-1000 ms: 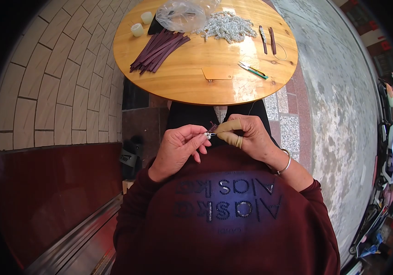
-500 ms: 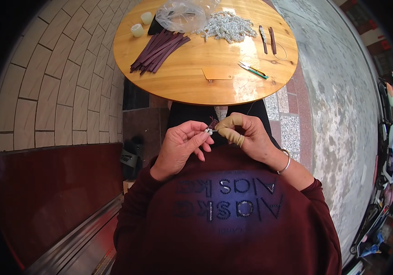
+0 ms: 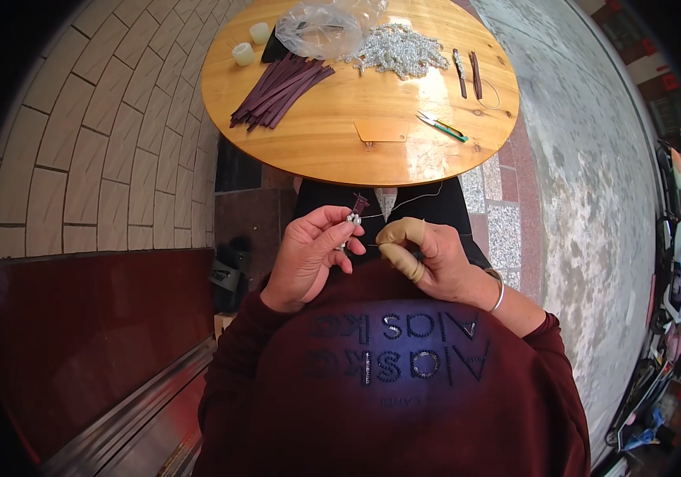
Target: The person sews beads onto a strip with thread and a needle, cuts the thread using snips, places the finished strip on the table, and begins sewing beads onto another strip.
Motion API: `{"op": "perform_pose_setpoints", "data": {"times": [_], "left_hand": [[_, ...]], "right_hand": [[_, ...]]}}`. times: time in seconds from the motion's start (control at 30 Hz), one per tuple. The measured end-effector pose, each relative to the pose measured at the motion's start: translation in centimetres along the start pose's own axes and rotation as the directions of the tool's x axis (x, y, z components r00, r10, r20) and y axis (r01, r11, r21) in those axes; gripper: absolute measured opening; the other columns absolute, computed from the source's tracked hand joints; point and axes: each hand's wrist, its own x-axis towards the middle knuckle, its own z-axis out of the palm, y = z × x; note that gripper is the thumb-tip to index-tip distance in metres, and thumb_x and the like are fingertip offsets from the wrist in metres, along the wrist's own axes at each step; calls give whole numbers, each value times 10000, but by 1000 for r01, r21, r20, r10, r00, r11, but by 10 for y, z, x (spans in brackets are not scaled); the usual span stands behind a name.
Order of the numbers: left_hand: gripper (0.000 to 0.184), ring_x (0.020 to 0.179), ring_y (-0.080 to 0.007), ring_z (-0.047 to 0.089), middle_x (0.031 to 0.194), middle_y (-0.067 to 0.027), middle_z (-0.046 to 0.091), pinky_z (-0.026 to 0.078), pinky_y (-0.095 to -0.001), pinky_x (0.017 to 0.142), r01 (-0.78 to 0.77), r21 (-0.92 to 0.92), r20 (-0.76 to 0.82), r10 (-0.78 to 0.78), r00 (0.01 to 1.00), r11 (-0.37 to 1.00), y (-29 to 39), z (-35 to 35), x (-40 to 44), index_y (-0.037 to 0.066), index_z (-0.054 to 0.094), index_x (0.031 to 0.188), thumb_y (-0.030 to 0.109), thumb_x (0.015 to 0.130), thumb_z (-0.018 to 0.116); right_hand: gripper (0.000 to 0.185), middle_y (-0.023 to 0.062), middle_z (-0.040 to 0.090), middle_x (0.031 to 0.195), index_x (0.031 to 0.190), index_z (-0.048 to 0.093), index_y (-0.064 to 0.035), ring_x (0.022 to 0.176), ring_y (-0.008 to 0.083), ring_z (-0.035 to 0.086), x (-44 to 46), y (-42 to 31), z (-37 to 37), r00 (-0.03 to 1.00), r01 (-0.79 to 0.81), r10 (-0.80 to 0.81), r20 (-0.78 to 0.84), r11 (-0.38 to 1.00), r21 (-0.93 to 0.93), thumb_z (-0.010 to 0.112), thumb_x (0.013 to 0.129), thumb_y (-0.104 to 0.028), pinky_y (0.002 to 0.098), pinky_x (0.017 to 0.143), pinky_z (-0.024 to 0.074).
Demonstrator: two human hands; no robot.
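My left hand [image 3: 309,253] pinches a narrow maroon fabric strip [image 3: 360,203] with shiny clear beads [image 3: 353,219] on it; the strip's frayed end sticks up above my fingers. To its right, my right hand [image 3: 448,266] wears beige finger covers [image 3: 402,230] on the thumb and index finger. Those fingertips are closed on a thin needle [image 3: 370,244], which points toward my left hand and is only faintly visible. A pale thread [image 3: 416,199] runs from near the strip over my dark trousers. Part of the strip is hidden inside my left fingers.
On the round wooden table [image 3: 317,159] lie a bundle of maroon strips [image 3: 281,91], a heap of clear beads [image 3: 404,52], a plastic bag [image 3: 321,28], thread snips [image 3: 442,126], an orange card [image 3: 380,131], two strips [image 3: 476,75] and two whitish spools [image 3: 243,54].
My right hand has drawn slightly away from my left, down and right, opening a gap between them. The strip end now stands more visible, and the thread shows across my lap.
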Motion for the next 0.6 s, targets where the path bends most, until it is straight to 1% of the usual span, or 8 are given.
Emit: {"op": "perform_pose_setpoints", "data": {"times": [0.03, 0.07, 0.17, 0.3, 0.37, 0.47, 0.6], "left_hand": [[186, 738, -126, 611, 903, -79, 614, 510, -208, 530, 8, -42, 19, -7, 1000, 999, 1, -1, 0, -4, 546, 1065, 88, 903, 548], [186, 738, -126, 611, 903, -79, 614, 510, -208, 530, 8, -41, 20, -7, 1000, 999, 1, -2, 0, -4, 546, 1065, 88, 903, 548], [182, 743, -123, 607, 910, -67, 606, 508, -207, 524, 36, -74, 64, -31, 997, 997, 0, -2, 1, 0, 546, 1063, 89, 904, 546], [184, 745, -124, 604, 903, -65, 604, 508, -209, 519, 41, -65, 89, -35, 995, 997, 1, 2, 0, -1, 545, 1061, 92, 902, 552], [186, 746, -125, 604, 904, -66, 604, 509, -211, 517, 34, -52, 87, -29, 996, 998, 1, 3, 0, -1, 545, 1061, 92, 901, 554], [191, 747, -125, 604, 899, -67, 605, 510, -214, 515, 24, -34, 80, -22, 997, 999, 1, 6, -1, -2, 544, 1062, 92, 897, 560], [193, 739, -123, 606, 888, -67, 606, 509, -214, 512, 23, -8, 75, -22, 997, 1000, 1, 8, -1, -5, 546, 1058, 94, 894, 567]], "right_hand": [[158, 72, 588, 769, 924, 560, -35, 637, 203, 593, 1, 4, 1, 998, 38, -40, -41, 998, -46, 654, 798, -36, 270, 569, 479], [163, 75, 594, 795, 923, 561, -35, 659, 203, 591, 3, 6, 2, 994, 74, -81, -78, 993, -93, 657, 792, -29, 273, 582, 481], [166, 77, 592, 807, 916, 566, -34, 685, 210, 579, 7, 8, 0, 989, 84, -95, -115, 991, -100, 660, 780, -15, 279, 599, 481], [165, 71, 588, 793, 907, 573, -37, 685, 207, 571, 6, 9, 1, 989, 57, -68, -129, 995, -87, 662, 773, 0, 280, 592, 476], [168, 73, 578, 779, 902, 579, -41, 669, 201, 565, 7, 8, 1, 983, 82, -97, -156, 991, -104, 665, 767, 7, 282, 576, 467], [172, 72, 573, 771, 903, 580, -45, 658, 198, 559, 7, 8, -1, 990, 47, -60, -126, 993, -108, 663, 765, 14, 284, 567, 459], [169, 72, 569, 765, 902, 581, -47, 650, 198, 556, 6, 8, -1, 990, 50, -62, -130, 994, -93, 661, 768, 15, 284, 561, 454]]}}
